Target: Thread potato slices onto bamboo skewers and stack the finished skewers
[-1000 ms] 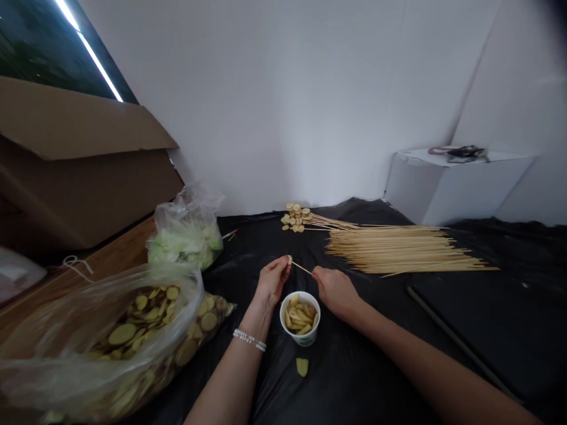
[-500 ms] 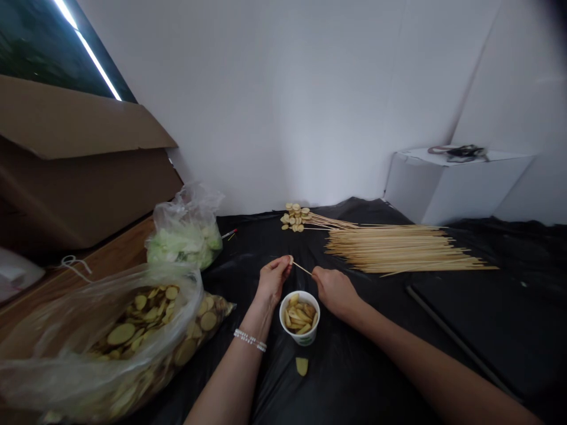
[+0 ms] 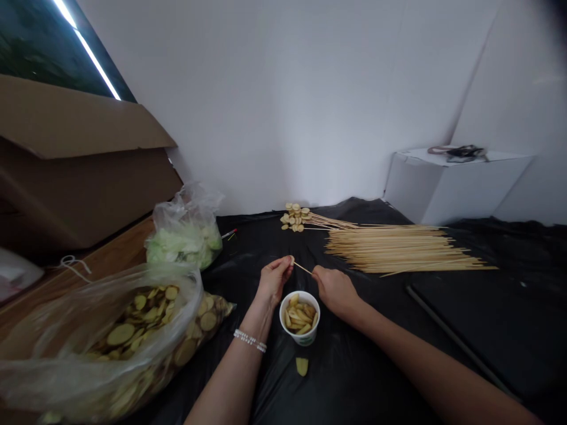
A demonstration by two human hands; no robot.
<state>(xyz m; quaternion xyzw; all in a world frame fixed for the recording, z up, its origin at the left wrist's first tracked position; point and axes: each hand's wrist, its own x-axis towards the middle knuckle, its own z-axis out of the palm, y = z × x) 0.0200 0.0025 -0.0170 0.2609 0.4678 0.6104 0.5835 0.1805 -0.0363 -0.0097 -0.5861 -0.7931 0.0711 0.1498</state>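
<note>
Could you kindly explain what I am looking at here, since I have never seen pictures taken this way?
These come from one camera worn on a person's head, looking forward and down, so the two arms reach in from below. There is no machine. The left hand and right hand hold a thin bamboo skewer between them. Just below sits a paper cup of what look like potato slices, on a black plastic sheet. Beyond lie a bundle of bare skewers and some skewers already threaded with slices. To the left is a plastic bag of round slices.
</note>
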